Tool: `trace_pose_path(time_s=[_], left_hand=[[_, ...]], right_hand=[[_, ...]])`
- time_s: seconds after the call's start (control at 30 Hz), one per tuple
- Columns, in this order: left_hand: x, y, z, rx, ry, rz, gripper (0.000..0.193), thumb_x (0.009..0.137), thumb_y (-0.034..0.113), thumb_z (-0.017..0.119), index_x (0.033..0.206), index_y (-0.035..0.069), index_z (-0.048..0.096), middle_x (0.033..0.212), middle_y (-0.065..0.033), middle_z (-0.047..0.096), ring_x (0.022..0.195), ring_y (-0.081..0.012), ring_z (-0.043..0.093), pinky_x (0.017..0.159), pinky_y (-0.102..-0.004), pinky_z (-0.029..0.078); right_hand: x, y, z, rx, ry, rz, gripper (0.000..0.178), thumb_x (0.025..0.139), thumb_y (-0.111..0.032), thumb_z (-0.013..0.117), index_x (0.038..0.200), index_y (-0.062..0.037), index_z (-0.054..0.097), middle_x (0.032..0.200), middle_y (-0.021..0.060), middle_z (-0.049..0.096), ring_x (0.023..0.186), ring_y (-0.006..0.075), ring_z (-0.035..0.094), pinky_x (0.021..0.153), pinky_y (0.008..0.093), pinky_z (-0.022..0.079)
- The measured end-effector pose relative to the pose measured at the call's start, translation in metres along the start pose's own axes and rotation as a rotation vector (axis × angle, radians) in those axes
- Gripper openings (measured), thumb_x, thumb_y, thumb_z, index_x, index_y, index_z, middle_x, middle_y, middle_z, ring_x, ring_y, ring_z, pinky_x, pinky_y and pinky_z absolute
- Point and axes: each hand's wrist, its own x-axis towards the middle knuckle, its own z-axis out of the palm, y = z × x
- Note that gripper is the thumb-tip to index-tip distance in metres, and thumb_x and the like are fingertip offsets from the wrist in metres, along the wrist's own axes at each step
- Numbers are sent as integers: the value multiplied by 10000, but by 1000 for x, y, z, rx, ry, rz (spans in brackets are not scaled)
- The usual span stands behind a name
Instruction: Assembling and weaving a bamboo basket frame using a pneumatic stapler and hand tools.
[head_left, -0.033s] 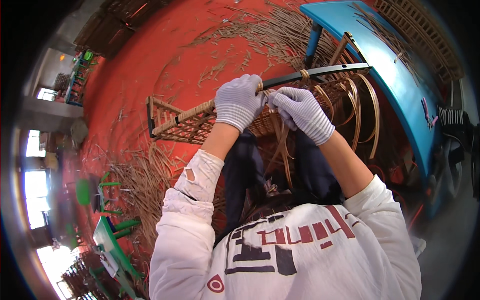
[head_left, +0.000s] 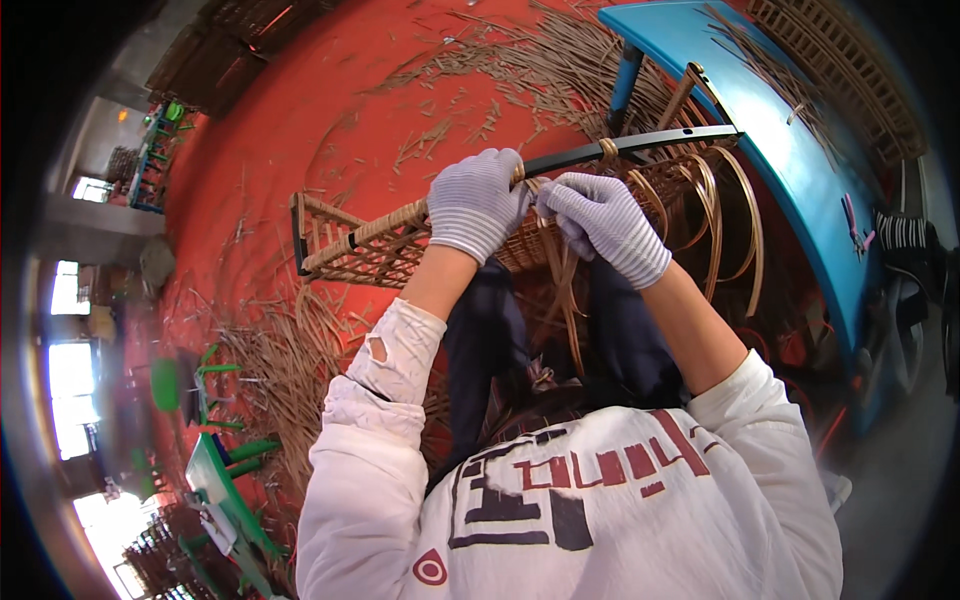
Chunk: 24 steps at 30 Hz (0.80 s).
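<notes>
A woven wicker frame (head_left: 370, 248) lies across my lap, its dark curved metal rail (head_left: 660, 139) partly wrapped in tan strips at the left. My left hand (head_left: 473, 202), in a grey-white striped glove, is closed around the rail where the wrapping meets bare metal. Just to its right, my gloved right hand (head_left: 608, 222) pinches a thin wicker strip close against the rail; the fingertips are partly hidden. Loose strips (head_left: 568, 300) hang down below the hands. More long strips (head_left: 748, 225) curl from the frame's right part.
A blue table (head_left: 690, 30) stands at the right, bearing cut strips and pink-handled pliers (head_left: 860, 238). Heaps of strips (head_left: 290, 370) litter the red floor (head_left: 290, 140). A green table (head_left: 215, 465) is at the lower left. Another wicker piece (head_left: 850, 75) stands at the upper right.
</notes>
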Motion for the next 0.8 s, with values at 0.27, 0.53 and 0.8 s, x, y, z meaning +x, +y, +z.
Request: trace_pose_path(time_s=[0.27, 0.53, 0.8], left_hand=[[0, -2, 4, 13, 59, 59, 270, 812, 371, 688, 827, 109, 622, 751, -102, 643, 704, -312, 654, 625, -446, 517], [2, 5, 3, -23, 61, 14, 429, 782, 522, 695, 822, 96, 661, 731, -110, 653, 702, -312, 664, 627, -429, 522], [-3, 0, 13, -11, 174, 31, 401, 749, 478, 734, 857, 105, 633, 772, -79, 650, 697, -284, 648, 628, -397, 502]], right_hand=[[8, -20, -13, -920, 295, -760, 252, 822, -96, 698, 1072, -77, 674, 905, 113, 662, 736, 269, 655, 694, 332, 548], [67, -26, -16, -781, 162, -483, 190, 888, -257, 628, 919, -93, 719, 858, 133, 688, 811, 297, 659, 769, 393, 524], [93, -44, -4, -1222, 164, -469, 317, 915, -359, 623, 948, -62, 728, 796, 163, 685, 775, 297, 676, 739, 383, 521]])
